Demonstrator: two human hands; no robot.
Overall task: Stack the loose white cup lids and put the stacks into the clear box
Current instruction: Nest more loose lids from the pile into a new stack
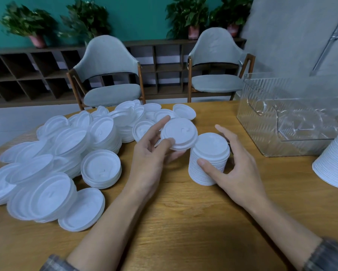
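Note:
A tall stack of white lids stands on the wooden table at centre. My right hand curls round it, thumb on the near side and fingers behind. My left hand pinches a single white lid between thumb and fingers, held tilted just left of the stack's top. A big heap of loose white lids covers the table's left side. The clear box sits at the right rear and looks to hold no lids.
Another tall stack of white lids stands at the right edge, in front of the box. A short stack sits near the heap. Two grey chairs stand behind the table, with shelving and potted plants beyond.

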